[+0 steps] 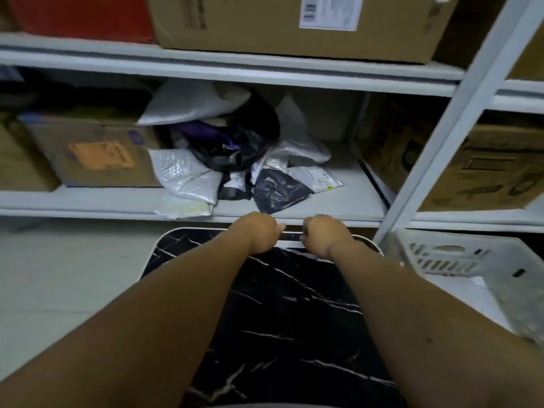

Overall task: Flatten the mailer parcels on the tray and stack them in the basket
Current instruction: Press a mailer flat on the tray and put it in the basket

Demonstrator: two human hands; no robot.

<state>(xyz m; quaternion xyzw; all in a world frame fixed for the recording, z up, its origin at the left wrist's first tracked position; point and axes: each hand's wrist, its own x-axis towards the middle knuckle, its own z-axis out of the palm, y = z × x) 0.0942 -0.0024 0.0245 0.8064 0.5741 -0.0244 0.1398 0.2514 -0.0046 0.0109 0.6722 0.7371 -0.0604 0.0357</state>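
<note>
Right now I see both arms stretched forward over the tray (282,313), a black marble-patterned slab with a white rim that lies below the shelf edge. My left hand (260,232) is curled over the far rim of the tray, thumb pointing inward, and my right hand (322,235) is curled over the same rim just beside it; both appear to grip that far edge, with a short stretch of white rim showing between them. No parcels lie on the visible part of the tray.

The mailer parcels (235,154) sit in a loose heap on the grey metal shelf (347,198) just beyond the hands: white and grey poly bags, a bubble mailer at the left front, crumpled black bags in the middle and front, and a small labelled white packet at the right front. They overlap each other and none looks flat.

The basket (459,257), white plastic with slotted walls, stands to the right of the tray, near my right forearm, beside the shelf's white upright post (459,113). Something pale lies inside it, though I cannot tell what.

Cardboard boxes (97,148) flank the heap on the same shelf, and a large box with a shipping label (294,22) sits on the shelf above.
</note>
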